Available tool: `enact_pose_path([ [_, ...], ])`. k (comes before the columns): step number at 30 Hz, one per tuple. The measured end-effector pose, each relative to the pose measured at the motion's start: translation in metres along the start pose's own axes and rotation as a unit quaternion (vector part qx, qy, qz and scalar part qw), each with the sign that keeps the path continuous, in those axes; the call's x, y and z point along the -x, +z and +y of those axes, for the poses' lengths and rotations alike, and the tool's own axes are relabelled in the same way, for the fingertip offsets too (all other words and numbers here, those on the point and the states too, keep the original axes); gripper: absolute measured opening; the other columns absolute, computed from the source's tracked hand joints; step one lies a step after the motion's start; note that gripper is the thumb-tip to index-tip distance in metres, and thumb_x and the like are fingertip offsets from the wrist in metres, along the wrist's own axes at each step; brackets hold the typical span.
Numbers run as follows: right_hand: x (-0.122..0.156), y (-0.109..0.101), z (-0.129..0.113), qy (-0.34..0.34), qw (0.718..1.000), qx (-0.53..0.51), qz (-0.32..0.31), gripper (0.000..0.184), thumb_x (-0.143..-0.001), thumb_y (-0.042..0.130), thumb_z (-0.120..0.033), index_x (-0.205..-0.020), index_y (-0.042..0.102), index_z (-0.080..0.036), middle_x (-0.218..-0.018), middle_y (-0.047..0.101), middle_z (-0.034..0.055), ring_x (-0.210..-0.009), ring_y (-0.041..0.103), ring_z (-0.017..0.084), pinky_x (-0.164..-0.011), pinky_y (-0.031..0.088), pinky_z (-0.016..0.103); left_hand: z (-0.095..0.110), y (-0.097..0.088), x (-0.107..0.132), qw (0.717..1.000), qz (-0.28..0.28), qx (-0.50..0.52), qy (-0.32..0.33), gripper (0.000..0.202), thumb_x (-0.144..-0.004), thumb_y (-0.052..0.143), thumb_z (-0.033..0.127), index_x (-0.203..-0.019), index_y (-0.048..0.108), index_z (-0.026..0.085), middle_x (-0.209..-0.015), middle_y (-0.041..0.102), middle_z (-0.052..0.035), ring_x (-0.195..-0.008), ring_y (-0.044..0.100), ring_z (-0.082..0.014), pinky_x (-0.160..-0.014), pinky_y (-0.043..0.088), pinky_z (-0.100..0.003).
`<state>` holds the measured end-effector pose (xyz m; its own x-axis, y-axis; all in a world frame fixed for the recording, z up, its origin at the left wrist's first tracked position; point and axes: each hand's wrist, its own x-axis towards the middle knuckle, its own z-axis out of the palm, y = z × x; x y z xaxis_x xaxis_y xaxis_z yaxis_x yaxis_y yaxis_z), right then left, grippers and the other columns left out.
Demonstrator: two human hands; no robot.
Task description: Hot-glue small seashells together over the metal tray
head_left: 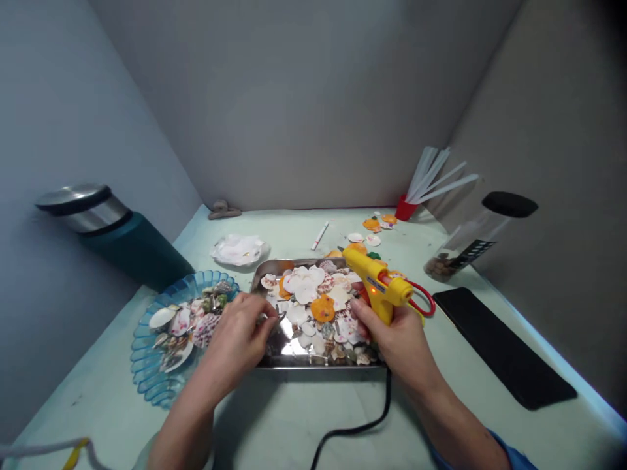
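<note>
My right hand (396,339) is wrapped round the handle of a yellow hot glue gun (375,277), its small orange light lit and its nozzle tilted to the far left. Below the gun is a metal tray (281,360) filled with seashells. White shells (304,285) lie in its middle, with an orange shell (323,308) among them. Over the tray's left side my left hand (245,329) is closed in a pinch; a small dark tip shows at the fingers, too little to name. A blue scalloped glass plate (142,349) holding mixed shells stands left of that hand.
A teal bottle (132,245) leans at the left. Behind the tray lie white tissue (239,250) and a white marker (320,235). A red cup (404,209) of glue sticks, a clear jar (458,248) and a black phone (504,346) line the right. The black cord (353,431) runs toward me.
</note>
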<state>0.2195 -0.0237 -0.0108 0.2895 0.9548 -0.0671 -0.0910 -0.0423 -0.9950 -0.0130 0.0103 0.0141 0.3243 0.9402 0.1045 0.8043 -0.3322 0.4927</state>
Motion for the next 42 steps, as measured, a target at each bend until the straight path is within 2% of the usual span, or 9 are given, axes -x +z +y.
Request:
enact_pose_path([
  [4,0.003,0.009,-0.004,0.008,1.0,0.001,-0.025,0.03,-0.074,0.075,-0.035,-0.096,0.068,-0.016,-0.061,0.057,-0.004,-0.048,0.046,0.009,-0.045,0.04,0.023,0.005,-0.006,0.004,0.963,-0.011,0.246,-0.11,0.014,-0.084,0.056,0.033,-0.079,0.061,0.021,-0.077,0.065,-0.0032,-0.069,0.056,-0.0185,-0.063,0.04,-0.029],
  [8,0.009,0.026,-0.014,0.03,0.996,-0.047,-0.073,0.026,-0.07,0.077,-0.033,-0.091,0.071,-0.018,-0.075,0.066,0.0009,-0.048,0.049,0.009,-0.046,0.044,0.024,0.01,0.001,0.006,0.81,-0.109,0.558,-0.146,0.019,-0.08,0.066,0.035,-0.079,0.057,0.019,-0.068,0.065,-0.0011,-0.059,0.056,-0.0127,-0.057,0.043,-0.023],
  [11,0.012,0.038,-0.019,0.013,0.993,-0.06,-0.103,0.016,-0.069,0.076,-0.029,-0.079,0.073,-0.017,-0.088,0.069,0.0032,-0.052,0.051,0.008,-0.049,0.047,0.023,0.016,0.011,0.008,0.697,-0.195,0.673,-0.151,0.02,-0.076,0.072,0.03,-0.077,0.058,0.016,-0.064,0.062,-0.0007,-0.056,0.057,-0.0115,-0.059,0.052,-0.027],
  [13,0.013,0.043,-0.019,0.009,0.989,-0.082,-0.125,0.019,-0.068,0.077,-0.026,-0.085,0.072,-0.018,-0.093,0.069,0.0028,-0.056,0.055,0.009,-0.051,0.047,0.022,0.019,0.018,0.009,0.646,-0.23,0.709,-0.166,0.019,-0.075,0.073,0.028,-0.077,0.059,0.014,-0.062,0.06,-0.0002,-0.05,0.055,-0.0095,-0.053,0.055,-0.026],
  [16,0.013,0.045,-0.015,0.028,0.98,-0.117,-0.158,0.03,-0.071,0.077,-0.025,-0.099,0.067,-0.018,-0.08,0.069,0.0001,-0.055,0.056,0.009,-0.05,0.045,0.021,0.02,0.024,0.008,0.608,-0.245,0.733,-0.179,0.016,-0.077,0.071,0.024,-0.081,0.061,0.013,-0.062,0.057,0.001,-0.045,0.052,-0.0073,-0.042,0.054,-0.021],
  [22,0.013,0.048,-0.01,0.047,0.974,-0.15,-0.163,0.032,-0.074,0.076,-0.025,-0.102,0.063,-0.017,-0.074,0.063,-0.0033,-0.05,0.051,0.007,-0.045,0.041,0.019,0.017,0.026,0.007,0.611,-0.225,0.738,-0.177,0.012,-0.082,0.065,0.024,-0.079,0.061,0.013,-0.063,0.054,0.0021,-0.038,0.045,-0.0037,-0.029,0.044,-0.013],
  [31,0.012,0.05,-0.006,0.091,0.958,-0.218,-0.161,0.032,-0.074,0.075,-0.023,-0.101,0.058,-0.017,-0.066,0.061,-0.0045,-0.051,0.056,0.009,-0.048,0.048,0.02,0.023,0.024,0.006,0.611,-0.175,0.745,-0.204,0.014,-0.079,0.068,0.024,-0.081,0.06,0.013,-0.065,0.057,0.0029,-0.033,0.036,-0.0007,-0.027,0.034,-0.011],
  [38,0.011,0.046,-0.002,0.045,0.972,-0.197,-0.122,0.027,-0.074,0.076,-0.019,-0.098,0.063,-0.019,-0.08,0.065,-0.0021,-0.061,0.063,0.011,-0.055,0.052,0.021,0.028,0.023,0.008,0.694,-0.098,0.69,-0.182,0.028,-0.07,0.078,0.029,-0.086,0.061,0.013,-0.064,0.066,0.0002,-0.038,0.051,-0.0052,-0.035,0.043,-0.015],
  [42,0.011,0.045,-0.003,0.03,0.973,-0.194,-0.124,0.026,-0.075,0.076,-0.021,-0.097,0.062,-0.019,-0.077,0.064,-0.0031,-0.06,0.063,0.01,-0.058,0.052,0.022,0.027,0.025,0.007,0.722,-0.096,0.664,-0.172,0.03,-0.071,0.076,0.034,-0.085,0.061,0.013,-0.067,0.069,-0.002,-0.037,0.053,-0.006,-0.036,0.041,-0.016],
])
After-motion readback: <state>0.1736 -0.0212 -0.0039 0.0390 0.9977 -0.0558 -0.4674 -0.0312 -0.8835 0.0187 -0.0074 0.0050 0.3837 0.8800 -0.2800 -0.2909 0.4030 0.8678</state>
